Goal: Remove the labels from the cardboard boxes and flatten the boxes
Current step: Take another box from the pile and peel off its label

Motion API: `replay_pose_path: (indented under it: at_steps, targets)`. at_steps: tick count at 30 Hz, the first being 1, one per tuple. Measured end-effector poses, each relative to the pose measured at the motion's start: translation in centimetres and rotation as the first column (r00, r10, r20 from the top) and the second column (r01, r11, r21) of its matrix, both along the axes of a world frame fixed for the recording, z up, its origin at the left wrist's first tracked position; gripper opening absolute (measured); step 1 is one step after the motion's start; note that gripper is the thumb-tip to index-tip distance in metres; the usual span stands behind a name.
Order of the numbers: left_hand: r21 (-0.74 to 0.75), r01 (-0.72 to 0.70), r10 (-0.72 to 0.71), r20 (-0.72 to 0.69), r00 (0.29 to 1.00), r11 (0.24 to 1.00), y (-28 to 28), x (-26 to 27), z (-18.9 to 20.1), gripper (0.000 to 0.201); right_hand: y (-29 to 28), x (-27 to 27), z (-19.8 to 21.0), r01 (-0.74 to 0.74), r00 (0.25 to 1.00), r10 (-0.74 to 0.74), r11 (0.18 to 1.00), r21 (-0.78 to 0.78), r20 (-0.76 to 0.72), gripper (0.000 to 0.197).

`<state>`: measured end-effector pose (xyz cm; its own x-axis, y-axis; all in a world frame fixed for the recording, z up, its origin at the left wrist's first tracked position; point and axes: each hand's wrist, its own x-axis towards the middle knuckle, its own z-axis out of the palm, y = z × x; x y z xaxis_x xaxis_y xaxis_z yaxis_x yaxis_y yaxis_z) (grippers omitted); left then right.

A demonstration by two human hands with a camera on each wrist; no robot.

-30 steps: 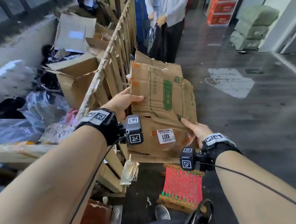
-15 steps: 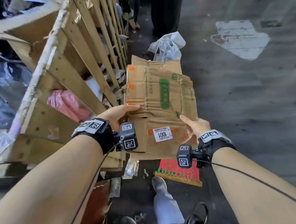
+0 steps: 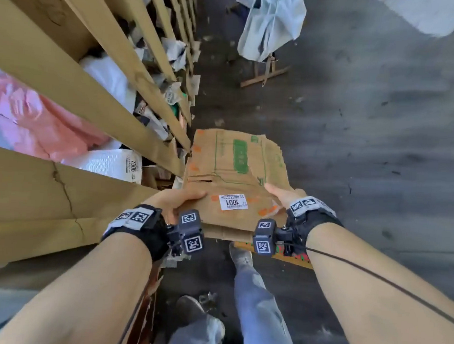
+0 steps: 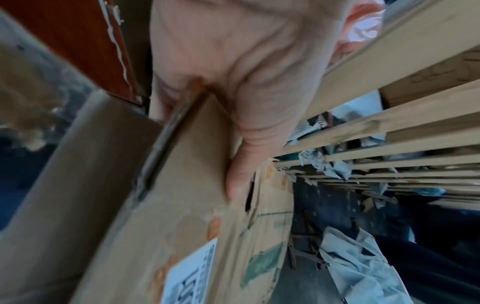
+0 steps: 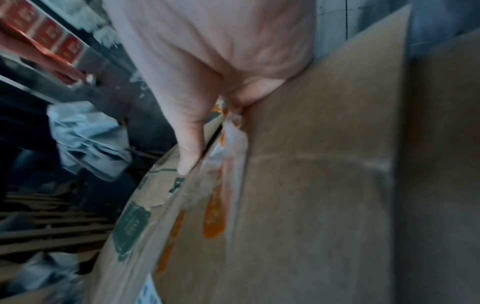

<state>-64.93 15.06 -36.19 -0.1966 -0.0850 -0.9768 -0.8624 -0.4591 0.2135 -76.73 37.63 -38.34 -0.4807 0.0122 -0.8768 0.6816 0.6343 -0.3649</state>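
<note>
A flattened brown cardboard box (image 3: 236, 172) with green print and orange marks hangs low over the floor, held by its two near side edges. A white label (image 3: 232, 202) reading 1001 is stuck on its near part. My left hand (image 3: 175, 200) grips the left edge, thumb on top (image 4: 241, 170) and the cardboard edge (image 4: 166, 139) in the palm. My right hand (image 3: 282, 195) grips the right edge, thumb lying along the top face (image 5: 189, 152). The fingers underneath are hidden in all views.
A slatted wooden crate wall (image 3: 114, 92) full of bags and waste paper stands close on the left. A grey plastic bag (image 3: 270, 24) on a small wooden frame lies ahead. My legs and shoes (image 3: 242, 256) are below, by a red mat (image 3: 292, 254).
The head view has tilted steeply down and the box has been lowered toward the floor beside the crate. Both hands keep the same grip on its side edges.
</note>
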Motion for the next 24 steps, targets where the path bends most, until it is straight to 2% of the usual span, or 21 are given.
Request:
replay_pose_path:
  at_steps: [1,3,5,6,7,9,10,13,14,16,17,20,24]
  targets:
    - [-0.015,-0.02,0.021,0.024,0.999,1.0,-0.1,0.2,-1.5,0.045,-0.2,0.4,-0.8,0.009,0.999,-0.01,1.0,0.01,0.039,0.071]
    - [-0.027,-0.04,0.041,0.067,0.997,0.999,-0.3,0.6,-3.3,0.049,0.1,0.6,-5.5,0.004,0.992,-0.007,1.0,0.023,0.129,0.082]
    - [-0.059,-0.074,0.079,0.078,0.994,0.995,-0.8,0.9,-5.3,0.042,0.7,0.7,-9.8,0.017,0.984,-0.014,1.0,-0.017,0.176,0.102]
    - [-0.068,-0.1,0.104,0.069,0.992,0.993,-1.1,1.0,-6.3,0.039,1.2,0.7,-12.2,0.055,0.976,-0.04,0.996,-0.065,0.213,0.103]
    - [-0.078,-0.13,0.134,0.056,0.989,0.988,-1.4,1.1,-7.2,0.035,1.2,0.6,-13.5,0.115,0.961,-0.088,0.99,-0.087,0.262,0.089]
    - [-0.098,-0.163,0.166,0.031,0.986,0.982,-2.1,0.9,-8.9,0.033,1.1,0.5,-13.5,0.217,0.923,-0.148,0.962,-0.165,0.354,0.058]
    - [-0.096,-0.174,0.177,0.024,0.984,0.98,-2.3,0.8,-9.6,0.037,1.1,0.5,-13.6,0.261,0.913,-0.176,0.945,-0.196,0.368,0.058]
    - [-0.162,-0.222,0.22,-0.026,0.975,0.962,-2.6,-0.2,-11.9,0.041,0.6,-0.1,-16.1,0.329,0.887,-0.203,0.908,-0.261,0.414,0.089]
    - [-0.187,-0.233,0.227,-0.05,0.973,0.954,-2.6,-0.7,-12.6,0.041,0.0,-0.2,-15.7,0.37,0.879,-0.236,0.885,-0.282,0.414,0.083]
    - [-0.221,-0.254,0.239,-0.093,0.966,0.941,-2.6,-2.0,-13.8,0.04,-1.1,-0.3,-16.8,0.501,0.832,-0.35,0.808,-0.311,0.43,0.045]
    - [-0.231,-0.271,0.252,-0.108,0.962,0.935,-3.0,-2.8,-14.8,0.04,-1.8,-0.6,-17.6,0.55,0.807,-0.395,0.774,-0.315,0.438,0.037]
    - [-0.158,-0.265,0.244,-0.141,0.959,0.951,-4.7,-5.0,-16.4,0.045,-3.3,-2.0,-19.5,0.652,0.755,-0.512,0.655,-0.382,0.409,0.044]
    - [-0.091,-0.264,0.238,-0.224,0.945,0.96,-7.4,-8.5,-18.3,0.048,-5.5,-5.0,-22.0,0.679,0.734,-0.547,0.574,-0.457,0.402,0.033]
